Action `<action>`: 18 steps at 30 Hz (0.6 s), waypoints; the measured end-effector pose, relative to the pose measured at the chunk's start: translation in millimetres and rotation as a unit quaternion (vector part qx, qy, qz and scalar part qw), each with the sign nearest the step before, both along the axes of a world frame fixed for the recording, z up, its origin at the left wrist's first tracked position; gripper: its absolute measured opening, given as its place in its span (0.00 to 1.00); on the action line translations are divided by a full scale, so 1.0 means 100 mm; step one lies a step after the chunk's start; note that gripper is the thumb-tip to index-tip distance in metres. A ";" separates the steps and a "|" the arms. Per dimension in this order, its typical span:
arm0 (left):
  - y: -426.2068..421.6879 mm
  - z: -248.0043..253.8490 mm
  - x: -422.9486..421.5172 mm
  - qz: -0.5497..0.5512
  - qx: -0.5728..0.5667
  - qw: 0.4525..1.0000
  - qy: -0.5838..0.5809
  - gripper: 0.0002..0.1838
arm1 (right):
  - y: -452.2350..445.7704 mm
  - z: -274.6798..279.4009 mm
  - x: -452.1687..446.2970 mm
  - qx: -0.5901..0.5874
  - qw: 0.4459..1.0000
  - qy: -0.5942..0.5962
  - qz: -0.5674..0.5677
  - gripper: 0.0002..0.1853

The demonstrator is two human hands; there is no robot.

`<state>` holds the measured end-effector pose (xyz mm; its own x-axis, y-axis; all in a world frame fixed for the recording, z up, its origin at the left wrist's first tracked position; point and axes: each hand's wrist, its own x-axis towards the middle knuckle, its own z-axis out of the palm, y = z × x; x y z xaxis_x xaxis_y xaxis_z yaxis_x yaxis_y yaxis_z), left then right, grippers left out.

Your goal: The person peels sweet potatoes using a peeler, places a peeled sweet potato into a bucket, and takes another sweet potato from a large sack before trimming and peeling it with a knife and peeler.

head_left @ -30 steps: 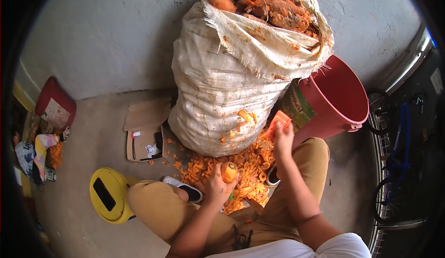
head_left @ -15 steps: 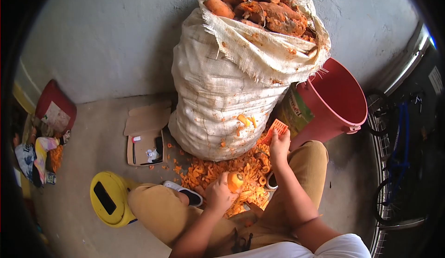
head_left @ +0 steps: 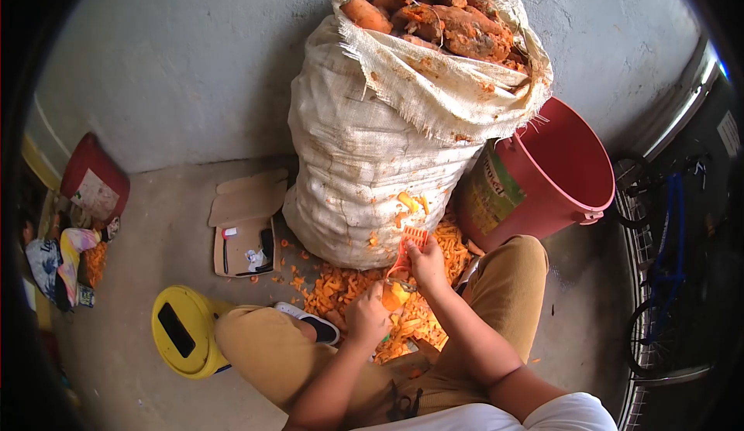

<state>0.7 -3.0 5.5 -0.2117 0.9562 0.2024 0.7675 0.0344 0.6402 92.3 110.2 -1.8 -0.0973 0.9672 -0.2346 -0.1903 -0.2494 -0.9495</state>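
My left hand (head_left: 366, 315) is closed around a peeled carrot (head_left: 395, 297), held low between my knees. In my right hand (head_left: 428, 264) is an orange peeler (head_left: 414, 236), its slotted handle sticking up past my fingers and its lower end at the carrot's top. Whether the blade touches the carrot is hard to make out. Beneath both hands spreads a heap of orange peelings (head_left: 325, 295) on the floor. Just beyond it stands a tall white woven sack (head_left: 364, 168), its mouth folded back over many unpeeled carrots (head_left: 438, 24).
Right of the sack stands a large red bucket (head_left: 484, 230). On the left are a yellow bin (head_left: 164, 357) with a dark phone-like slab (head_left: 177, 333) on top, and an open cardboard box (head_left: 232, 212). A bicycle (head_left: 674, 237) is at far right.
My right hand has come down and left with the peeler, from beside the bucket to the carrot. My left hand still grips the carrot in nearly the same place.
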 end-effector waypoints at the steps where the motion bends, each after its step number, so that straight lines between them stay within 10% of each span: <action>1: 0.00 0.02 0.00 0.002 0.006 1.000 -0.013 0.23 | 0.01 -0.03 0.00 0.004 1.000 -0.004 -0.002 0.10; 7: -0.02 0.05 0.02 -0.006 0.030 0.993 -0.115 0.19 | 0.36 -0.47 0.16 0.273 0.922 -0.235 -0.146 0.10; 9: -0.12 0.15 0.01 -0.030 0.093 0.969 -0.229 0.18 | 0.75 -0.65 0.75 0.018 0.988 -0.023 -0.153 0.08; 12: -0.03 -0.01 -0.03 0.025 0.020 0.976 -0.217 0.16 | 0.69 -0.35 0.66 0.099 0.957 -0.052 -0.266 0.07; 18: 0.05 -0.10 0.00 0.038 -0.007 0.968 -0.247 0.18 | -0.09 0.27 0.02 0.021 0.994 0.090 -0.058 0.08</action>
